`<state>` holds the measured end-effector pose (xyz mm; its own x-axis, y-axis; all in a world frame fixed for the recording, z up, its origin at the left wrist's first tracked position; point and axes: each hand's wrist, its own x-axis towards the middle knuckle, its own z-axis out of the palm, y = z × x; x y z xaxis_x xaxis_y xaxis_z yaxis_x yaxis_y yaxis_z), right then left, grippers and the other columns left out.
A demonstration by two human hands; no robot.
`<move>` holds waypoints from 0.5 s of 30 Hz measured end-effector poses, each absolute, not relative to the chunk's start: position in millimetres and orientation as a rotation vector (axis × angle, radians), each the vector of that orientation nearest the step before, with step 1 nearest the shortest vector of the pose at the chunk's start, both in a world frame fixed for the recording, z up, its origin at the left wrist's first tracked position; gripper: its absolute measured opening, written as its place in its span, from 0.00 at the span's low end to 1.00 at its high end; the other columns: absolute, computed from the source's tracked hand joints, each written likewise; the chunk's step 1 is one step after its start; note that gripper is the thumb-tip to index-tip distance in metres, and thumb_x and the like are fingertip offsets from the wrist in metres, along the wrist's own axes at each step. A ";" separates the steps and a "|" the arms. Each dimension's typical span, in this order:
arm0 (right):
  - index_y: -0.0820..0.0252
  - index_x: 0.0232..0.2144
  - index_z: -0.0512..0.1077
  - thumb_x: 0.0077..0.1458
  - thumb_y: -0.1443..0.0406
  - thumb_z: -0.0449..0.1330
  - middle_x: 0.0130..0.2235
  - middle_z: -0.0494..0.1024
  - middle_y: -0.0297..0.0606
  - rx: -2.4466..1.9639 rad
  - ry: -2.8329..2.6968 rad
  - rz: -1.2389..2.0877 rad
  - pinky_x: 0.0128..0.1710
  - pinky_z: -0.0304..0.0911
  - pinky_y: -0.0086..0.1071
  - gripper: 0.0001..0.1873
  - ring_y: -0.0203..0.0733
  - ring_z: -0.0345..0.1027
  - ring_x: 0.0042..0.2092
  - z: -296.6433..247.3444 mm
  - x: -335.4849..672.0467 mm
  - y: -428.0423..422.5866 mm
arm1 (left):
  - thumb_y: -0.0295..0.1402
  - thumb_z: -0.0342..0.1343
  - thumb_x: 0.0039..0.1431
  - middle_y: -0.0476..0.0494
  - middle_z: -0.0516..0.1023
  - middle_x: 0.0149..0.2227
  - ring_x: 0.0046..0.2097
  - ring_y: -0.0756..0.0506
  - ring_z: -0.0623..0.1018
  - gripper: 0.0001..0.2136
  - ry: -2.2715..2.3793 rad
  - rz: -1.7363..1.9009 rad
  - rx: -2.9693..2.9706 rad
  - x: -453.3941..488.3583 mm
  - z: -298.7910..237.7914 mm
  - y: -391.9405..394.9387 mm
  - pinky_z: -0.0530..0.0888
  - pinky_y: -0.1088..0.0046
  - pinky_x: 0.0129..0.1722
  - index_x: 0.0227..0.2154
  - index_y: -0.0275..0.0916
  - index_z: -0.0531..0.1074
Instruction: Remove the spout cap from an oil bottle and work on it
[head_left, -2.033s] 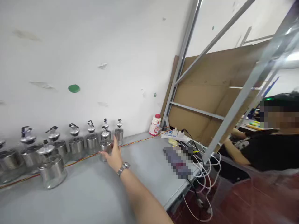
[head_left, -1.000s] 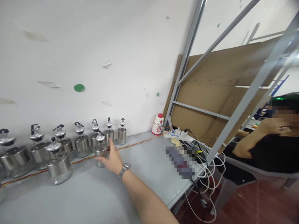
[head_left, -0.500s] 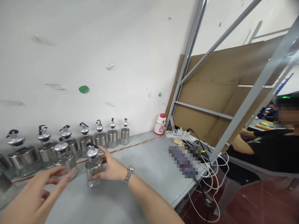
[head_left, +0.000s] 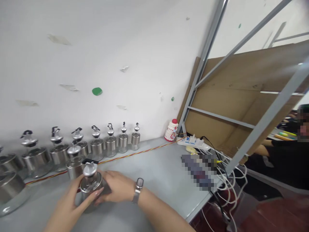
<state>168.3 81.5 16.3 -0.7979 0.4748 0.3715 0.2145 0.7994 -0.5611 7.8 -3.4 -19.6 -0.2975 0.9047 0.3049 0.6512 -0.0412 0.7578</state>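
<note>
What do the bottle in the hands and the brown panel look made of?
The bottle is probably glass, maybe clear plastic: see-through and glossy near its neck. Its grey band gleams like polished metal. The brown panel seems to be cardboard: matte, with visible creases.

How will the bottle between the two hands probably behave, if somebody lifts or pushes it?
The bottle is probably stiff and breakable, because its clear upper part looks like glass. The shiny metal sleeve may be slippery. The broad body under a narrow top suggests it would not tip easily, though the base is mostly hidden.
</note>
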 end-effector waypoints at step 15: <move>0.56 0.36 0.64 0.58 0.61 0.46 0.34 0.72 0.37 -0.540 -2.251 0.409 0.39 0.58 0.35 0.09 0.40 0.66 0.36 81.7 173.6 67.1 | 0.40 0.55 0.49 0.42 0.69 0.48 0.49 0.41 0.67 0.22 1.748 1.478 1.541 35.2 -1.7 -16.7 0.62 0.63 0.48 0.47 0.42 0.59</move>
<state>173.6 67.1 81.7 -0.6135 0.4985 0.6124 0.2512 0.8585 -0.4471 35.2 -16.7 -1.7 -0.3268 0.8817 0.3402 0.4823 -0.1540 0.8624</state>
